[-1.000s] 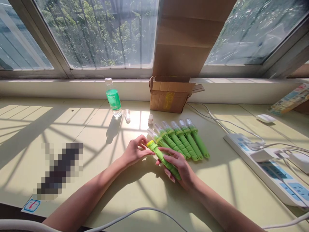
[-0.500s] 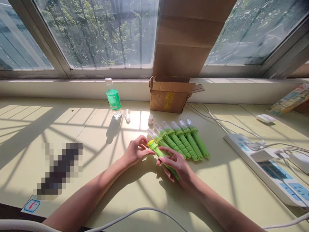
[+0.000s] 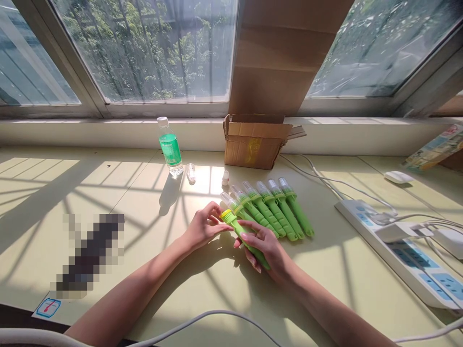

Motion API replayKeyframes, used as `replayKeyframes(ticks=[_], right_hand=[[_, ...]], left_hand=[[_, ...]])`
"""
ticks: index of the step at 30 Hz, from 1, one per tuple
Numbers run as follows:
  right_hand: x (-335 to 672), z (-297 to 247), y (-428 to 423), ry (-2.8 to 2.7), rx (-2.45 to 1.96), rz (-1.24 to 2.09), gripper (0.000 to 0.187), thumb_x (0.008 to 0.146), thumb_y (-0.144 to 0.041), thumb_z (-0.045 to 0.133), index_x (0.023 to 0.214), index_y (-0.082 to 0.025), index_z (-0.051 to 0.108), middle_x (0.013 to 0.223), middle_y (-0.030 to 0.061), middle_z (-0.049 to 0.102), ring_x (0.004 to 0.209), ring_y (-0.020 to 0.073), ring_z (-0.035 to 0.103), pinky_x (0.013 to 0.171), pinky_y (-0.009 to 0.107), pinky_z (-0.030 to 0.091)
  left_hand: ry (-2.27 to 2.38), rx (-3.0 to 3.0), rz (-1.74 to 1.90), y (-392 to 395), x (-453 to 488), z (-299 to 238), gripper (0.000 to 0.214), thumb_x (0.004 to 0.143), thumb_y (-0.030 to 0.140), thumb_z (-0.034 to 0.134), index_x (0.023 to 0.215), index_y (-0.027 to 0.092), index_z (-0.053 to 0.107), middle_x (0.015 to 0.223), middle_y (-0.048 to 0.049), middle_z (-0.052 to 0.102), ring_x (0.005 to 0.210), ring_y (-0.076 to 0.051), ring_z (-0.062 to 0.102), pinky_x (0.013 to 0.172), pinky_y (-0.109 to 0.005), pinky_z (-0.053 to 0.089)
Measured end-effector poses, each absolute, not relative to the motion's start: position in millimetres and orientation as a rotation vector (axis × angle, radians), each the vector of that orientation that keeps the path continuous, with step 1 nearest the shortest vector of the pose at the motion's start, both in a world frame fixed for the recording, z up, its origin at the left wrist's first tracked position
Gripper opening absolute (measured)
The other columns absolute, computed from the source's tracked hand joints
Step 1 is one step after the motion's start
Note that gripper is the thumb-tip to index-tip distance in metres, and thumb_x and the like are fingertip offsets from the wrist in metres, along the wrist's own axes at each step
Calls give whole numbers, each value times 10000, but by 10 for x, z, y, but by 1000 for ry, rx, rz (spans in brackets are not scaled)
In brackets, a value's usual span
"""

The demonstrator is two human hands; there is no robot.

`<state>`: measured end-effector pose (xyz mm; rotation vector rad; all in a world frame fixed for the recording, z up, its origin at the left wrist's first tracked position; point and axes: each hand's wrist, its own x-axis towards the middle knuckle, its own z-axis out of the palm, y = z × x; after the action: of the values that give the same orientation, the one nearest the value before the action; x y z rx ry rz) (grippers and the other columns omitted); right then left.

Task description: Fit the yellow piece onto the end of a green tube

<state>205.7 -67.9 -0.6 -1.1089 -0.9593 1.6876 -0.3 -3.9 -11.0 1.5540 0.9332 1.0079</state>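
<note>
A green flashlight-like stick (image 3: 249, 241) with a yellow threaded ring at its top lies tilted in my right hand (image 3: 265, 246), whose fingers wrap around its shaft. My left hand (image 3: 204, 226) is at the upper end, its fingertips pinching at the yellow ring. The uncovered end points up and to the left. Just behind, several similar green sticks (image 3: 278, 212) with clear caps lie side by side in a slanted row. Farther back, a loose clear cap (image 3: 191, 173) and a small white-and-reddish piece (image 3: 225, 178) stand on the table (image 3: 144, 260).
A bottle with a green label (image 3: 170, 149) and an open cardboard box (image 3: 256, 144) stand near the windowsill. On the right are a white power strip (image 3: 408, 260) with cables and a small white case (image 3: 398, 177). A cable (image 3: 217, 312) crosses the front edge. A blurred dark object (image 3: 90, 253) lies left.
</note>
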Motion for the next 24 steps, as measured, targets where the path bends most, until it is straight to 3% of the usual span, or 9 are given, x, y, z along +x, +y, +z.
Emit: replayKeyframes(ticks=[24], right_hand=[[2049,41,-691,-971,-1152,1665,665,814,-486,848,1326,-138,605,780,44,773,365,98,490,308,218,348]], left_hand=[[946,1581,1010,-38,-15,-114,458,746,446,911,870,218,533,849,28,592,754,-177,676,719,-358,598]])
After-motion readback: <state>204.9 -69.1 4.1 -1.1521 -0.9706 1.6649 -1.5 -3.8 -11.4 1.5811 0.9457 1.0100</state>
